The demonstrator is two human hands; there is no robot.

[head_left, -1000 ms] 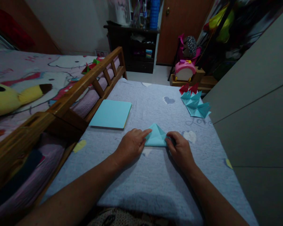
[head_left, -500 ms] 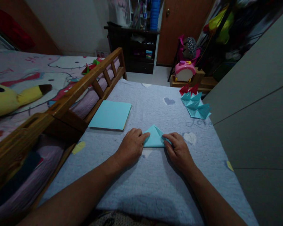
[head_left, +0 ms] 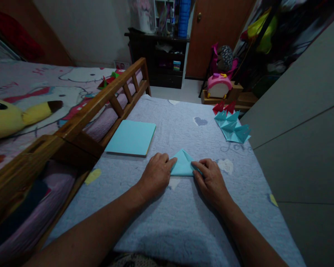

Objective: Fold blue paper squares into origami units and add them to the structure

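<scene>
Touching the folded turquoise paper (head_left: 182, 167) at its left with the left hand (head_left: 157, 173) and at its right with the right hand (head_left: 210, 178), midway between the left and right edges of the blue cloth (head_left: 172, 215). Cannot tell either grip as clamped or merely pressing. Can see turquoise sheets (head_left: 132, 137) by the left edge, turquoise shapes (head_left: 231, 131) near the far right corner.

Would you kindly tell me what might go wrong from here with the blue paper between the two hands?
The folded blue paper lies on a textured cloth, so creases pressed there might come out less crisp. The left hand and right hand partly cover its sides, which could hide a misaligned edge.
</scene>
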